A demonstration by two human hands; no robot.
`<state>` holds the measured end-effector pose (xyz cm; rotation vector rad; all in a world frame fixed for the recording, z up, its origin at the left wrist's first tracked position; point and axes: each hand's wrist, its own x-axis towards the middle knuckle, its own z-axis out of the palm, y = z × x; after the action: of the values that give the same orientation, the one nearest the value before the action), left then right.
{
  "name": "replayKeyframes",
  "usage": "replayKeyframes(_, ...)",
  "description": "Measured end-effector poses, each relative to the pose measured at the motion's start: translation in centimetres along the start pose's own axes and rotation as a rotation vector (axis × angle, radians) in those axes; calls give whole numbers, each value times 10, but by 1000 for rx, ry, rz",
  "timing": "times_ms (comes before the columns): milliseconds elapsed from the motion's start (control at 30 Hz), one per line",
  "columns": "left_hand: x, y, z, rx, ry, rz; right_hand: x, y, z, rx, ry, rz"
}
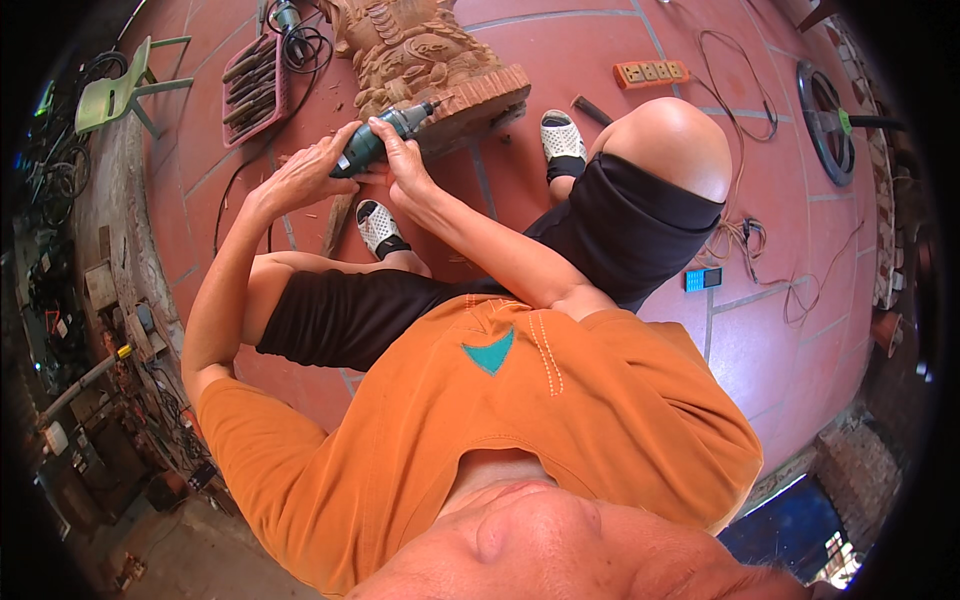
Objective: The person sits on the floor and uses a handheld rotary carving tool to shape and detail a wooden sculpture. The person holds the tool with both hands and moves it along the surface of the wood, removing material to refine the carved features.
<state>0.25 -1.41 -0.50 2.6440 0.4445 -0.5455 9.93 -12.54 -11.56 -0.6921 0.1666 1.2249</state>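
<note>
Head (560,550) looms closest, beyond it a stout, tapering teal-grey power tool (362,150).

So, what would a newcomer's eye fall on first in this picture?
First, the bright orange fabric shirt filling the lower middle. Next, the dark green cylindrical power tool gripped by the left hand and right hand, above and left of centre. Then the intricately carved brown wooden block beyond it, at the top edge.

There are two hands (318,170), two power tools (360,150), one carving (425,58), one chair (112,100).
</note>
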Motion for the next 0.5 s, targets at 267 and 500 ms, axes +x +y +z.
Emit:
replayKeyframes(267,0,0,0,-32,-20,14,-7,2,1,5,20,-9)
replayKeyframes(500,-1,1,1,-40,-20,33,-16,1,2,17,35,-24)
